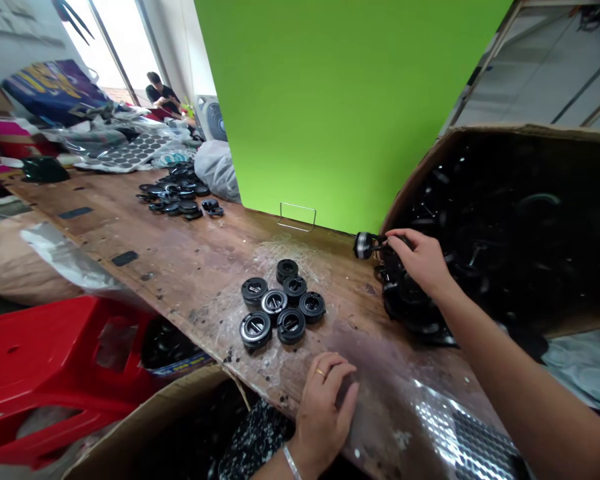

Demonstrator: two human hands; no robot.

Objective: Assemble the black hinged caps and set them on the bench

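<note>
My right hand (423,263) is closed in a pinch on a black part with a round, silver-banded end (364,245), held up at the mouth of a cardboard box. Blur and the fingers hide the rest of this part. My left hand (325,407) rests at the table's near edge with its fingers loosely bent and apart, holding nothing; a ring and a bracelet show on it. Just beyond it, several round black pieces with slotted centres (274,303) stand in a cluster, some with silvery tops.
The cardboard box (530,131) lies on its side, full of black parts. A green panel (340,120) rises behind the wooden table (200,273). Farther left are a black parts pile (175,193) and a seated person (163,97). A red stool (45,353) stands lower left.
</note>
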